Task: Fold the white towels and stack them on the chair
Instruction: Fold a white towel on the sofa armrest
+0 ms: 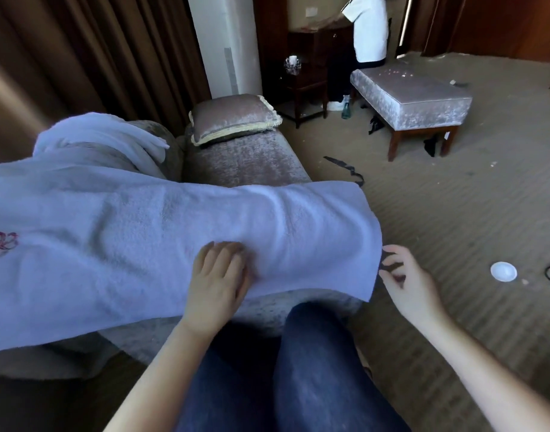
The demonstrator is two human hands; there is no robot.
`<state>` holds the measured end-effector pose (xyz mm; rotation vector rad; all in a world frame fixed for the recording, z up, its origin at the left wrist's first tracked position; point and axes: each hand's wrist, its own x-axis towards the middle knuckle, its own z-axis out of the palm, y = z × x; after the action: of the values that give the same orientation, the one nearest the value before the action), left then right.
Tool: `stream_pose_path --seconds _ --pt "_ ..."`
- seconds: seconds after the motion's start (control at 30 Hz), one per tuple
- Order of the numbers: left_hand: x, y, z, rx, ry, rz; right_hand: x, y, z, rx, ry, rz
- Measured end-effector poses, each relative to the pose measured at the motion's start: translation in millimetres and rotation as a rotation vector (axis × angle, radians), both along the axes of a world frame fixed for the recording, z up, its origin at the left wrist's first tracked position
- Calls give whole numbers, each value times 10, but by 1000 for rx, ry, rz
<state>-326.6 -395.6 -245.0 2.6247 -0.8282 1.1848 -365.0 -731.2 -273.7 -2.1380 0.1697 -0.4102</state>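
Towel (pixel 174 232) across chair (pixel 245 163): soft, limp, probably light. Left hand (pixel 217 275) presses flat on it; right hand (pixel 404 279), loosely open and empty, beside its right edge. Best taken at corners.

White towel (pixel 161 244) lies spread across the chair (pixel 245 160).

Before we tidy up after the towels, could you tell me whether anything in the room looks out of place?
Yes: the carpet is littered. A black strip lies beside the chair, a white round disc sits further right, and dark scraps lie by the footstool.
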Motion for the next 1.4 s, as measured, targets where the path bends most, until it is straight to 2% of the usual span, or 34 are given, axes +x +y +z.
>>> stream_pose_path --seconds 0.13,0.2,0.33,0.63,0.83,0.97,1.13,1.27,1.4 --pt "-206 192 -434 113 -9 26 -70 339 -299 -185 -86 121" --pt "-275 269 -649 163 -59 55 -67 565 -423 -229 -91 204" --pt "-395 357 -924 302 -90 121 -140 938 -590 -357 -67 238" --pt "-217 509 -865 381 -41 281 -363 1204 -754 -352 -116 256" --pt "-211 552 -758 278 -32 274 -381 1322 -752 -438 -216 273" --pt "-419 476 -687 181 -6 151 -371 1424 -697 -554 -308 191" --pt "-609 383 -251 37 -82 59 -238 1533 -586 -613 -306 56" --pt "-597 443 12 21 -92 79 -90 1242 -371 -555 -395 -63" --pt "-521 800 120 -15 -47 195 -24 609 -216 -548 -441 -152"
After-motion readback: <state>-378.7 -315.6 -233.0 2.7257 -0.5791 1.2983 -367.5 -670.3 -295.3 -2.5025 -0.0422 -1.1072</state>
